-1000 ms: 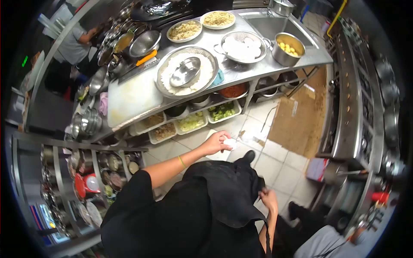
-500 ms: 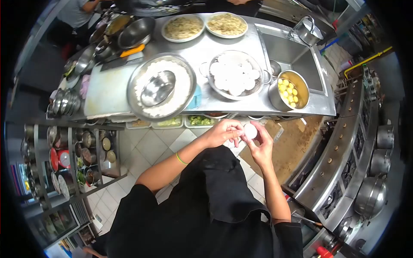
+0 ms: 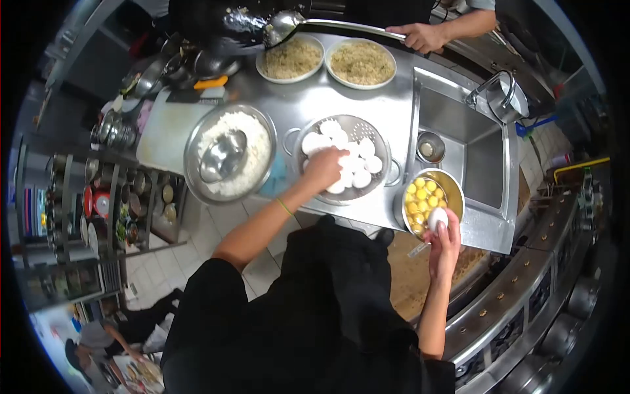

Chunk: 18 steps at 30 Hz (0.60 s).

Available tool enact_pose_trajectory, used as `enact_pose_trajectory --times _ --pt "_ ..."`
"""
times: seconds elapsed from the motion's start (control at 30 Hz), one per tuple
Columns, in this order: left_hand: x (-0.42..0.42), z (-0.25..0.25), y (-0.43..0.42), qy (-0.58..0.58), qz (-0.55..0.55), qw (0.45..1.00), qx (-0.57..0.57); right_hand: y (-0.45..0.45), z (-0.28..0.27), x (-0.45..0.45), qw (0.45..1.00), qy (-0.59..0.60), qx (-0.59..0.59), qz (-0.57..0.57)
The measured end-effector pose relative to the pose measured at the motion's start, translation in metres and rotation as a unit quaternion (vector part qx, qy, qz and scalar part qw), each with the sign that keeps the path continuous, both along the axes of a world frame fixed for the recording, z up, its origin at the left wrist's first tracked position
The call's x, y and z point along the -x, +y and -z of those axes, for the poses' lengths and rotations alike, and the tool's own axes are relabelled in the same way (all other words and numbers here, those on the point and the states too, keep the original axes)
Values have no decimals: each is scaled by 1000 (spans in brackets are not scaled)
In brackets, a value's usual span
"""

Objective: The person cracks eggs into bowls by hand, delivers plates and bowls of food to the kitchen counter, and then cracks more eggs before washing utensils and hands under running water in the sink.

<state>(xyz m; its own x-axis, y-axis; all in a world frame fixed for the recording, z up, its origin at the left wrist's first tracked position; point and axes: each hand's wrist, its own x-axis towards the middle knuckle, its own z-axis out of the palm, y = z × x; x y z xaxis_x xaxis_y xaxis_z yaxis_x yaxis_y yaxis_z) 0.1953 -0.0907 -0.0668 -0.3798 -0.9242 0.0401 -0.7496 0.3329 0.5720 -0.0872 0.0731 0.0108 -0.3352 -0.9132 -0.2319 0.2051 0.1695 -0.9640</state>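
My left hand [image 3: 323, 172] reaches into a metal colander [image 3: 377, 134] of white eggs [image 3: 361, 177]; its fingers are bent over the eggs, and whether they grip one is hidden. My right hand [image 3: 445, 246] holds a white egg [image 3: 438, 218] at the near rim of a steel pot [image 3: 457, 190]. Several yellow yolks [image 3: 420, 196] lie in the pot. Left of the colander stands a large metal bowl [image 3: 191, 157] of white rice, with a smaller steel bowl [image 3: 223, 156] resting on the rice.
Two plates of fried rice [image 3: 292, 59] [image 3: 362, 64] stand at the back. A co-worker's hand [image 3: 425, 37] holds a long ladle [image 3: 348, 26] above them. The sink [image 3: 459, 125] is at the right, a cutting board [image 3: 167, 131] at the left. Another person [image 3: 98, 335] is at lower left.
My hands, together around one egg half a second ago, have parted: the left moved into the colander, the right to the pot with an egg. The co-worker's ladle has come into view over the plates.
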Motion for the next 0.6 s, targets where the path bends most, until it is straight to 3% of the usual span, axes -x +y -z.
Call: enact_pose_trajectory --times 0.03,0.07,0.1,0.13,0.17,0.2,0.23,0.27,0.3,0.33,0.37,0.47,0.53,0.57,0.6 --pt "0 5 2 168 -63 981 -77 -11 -1 8 999 -48 -14 -7" --pt "2 -3 3 301 -69 931 -193 -20 -1 16 999 -24 6 -34" --pt "8 -25 11 359 -105 877 -301 -27 -2 29 995 21 22 -91" --pt "27 -60 30 462 -124 811 -336 -32 -13 33 989 82 58 -108" --pt "42 -73 44 547 -88 746 -369 -36 -22 43 979 120 73 -144" --pt "57 -78 53 622 -33 673 -399 -41 -29 48 945 221 187 -153" --pt "79 -82 63 624 -33 679 -385 -45 -57 55 895 329 235 -187" --pt "103 -87 74 626 -34 686 -370 -45 -68 63 895 329 232 -191" --pt "126 -92 83 630 -40 682 -369 -46 -75 70 843 374 354 -155" --pt "150 -98 90 573 -73 757 -305 -46 -76 75 773 409 471 -118" --pt "170 -104 98 509 -108 820 -238 -47 -74 78 758 380 523 -83" --pt "202 -100 111 516 -89 829 -197 -61 -42 98 753 465 423 -194" --pt "209 -88 114 479 -112 855 -162 -58 -13 104 920 249 264 -149" --pt "209 -84 114 480 -126 848 -186 -60 -6 115 960 62 221 -161" --pt "210 -83 115 479 -140 840 -214 -62 -6 124 964 -127 162 -167"
